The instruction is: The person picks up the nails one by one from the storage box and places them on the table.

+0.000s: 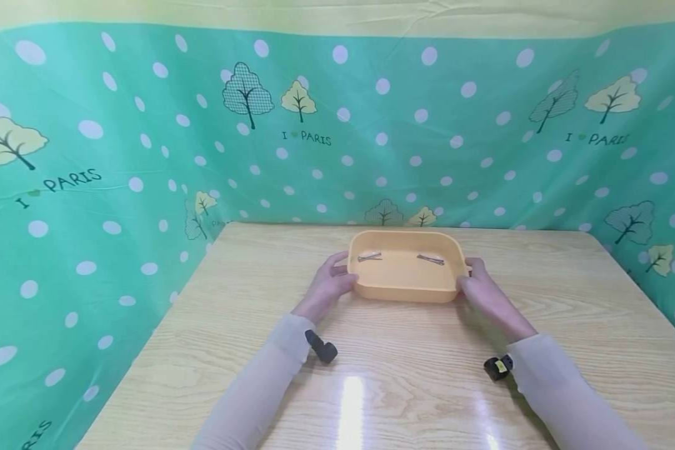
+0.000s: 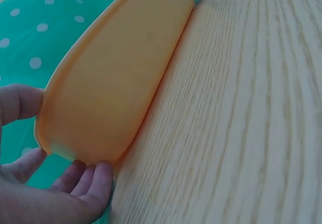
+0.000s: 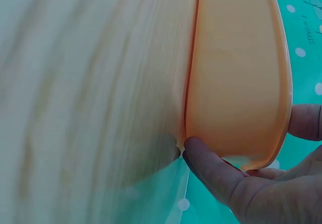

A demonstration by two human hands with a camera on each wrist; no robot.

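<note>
A shallow yellow-orange plastic basin with rounded corners is at the far middle of the table. My left hand holds its left end, thumb at the rim and the other fingers against the end wall, as the left wrist view shows. At the opposite end my right hand grips the basin the same way, thumb over the rim. Inside lie two small groups of thin, dark metal pins, one on the left and one on the right. Whether the basin's base fully touches the tabletop, I cannot tell.
The light wood-grain table stretches out in front of me. Green dotted cloth with trees and lettering hangs behind it and along both sides. Black camera mounts are strapped at both sleeve cuffs.
</note>
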